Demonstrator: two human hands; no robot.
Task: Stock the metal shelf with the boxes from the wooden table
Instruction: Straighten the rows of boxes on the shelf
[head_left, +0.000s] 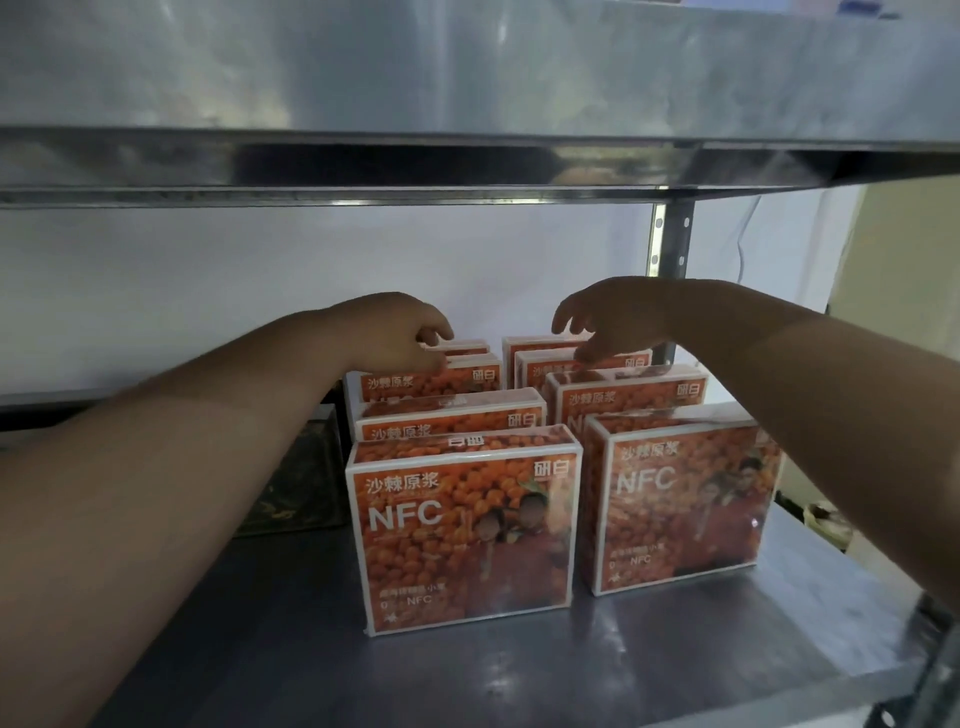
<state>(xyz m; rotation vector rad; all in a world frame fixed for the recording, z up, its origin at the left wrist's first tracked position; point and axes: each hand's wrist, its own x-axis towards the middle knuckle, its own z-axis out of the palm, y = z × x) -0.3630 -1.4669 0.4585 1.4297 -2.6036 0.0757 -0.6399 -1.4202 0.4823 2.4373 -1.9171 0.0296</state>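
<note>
Several orange boxes marked NFC stand upright in two rows on the metal shelf (519, 675). The front left box (462, 530) and the front right box (680, 499) face me. Far back in the left row, my left hand (400, 338) has its fingers curled over the top edge of a rear box (467, 371). My right hand (608, 322) hovers over the right row, its spread fingers touching the top of a rear box (623, 361) there. The wooden table is out of view.
The shelf above (467, 166) hangs low over my arms. A perforated upright post (672, 260) stands at the back right. A dark patterned box (296, 488) sits left of the rows. Bare metal lies in front of the boxes.
</note>
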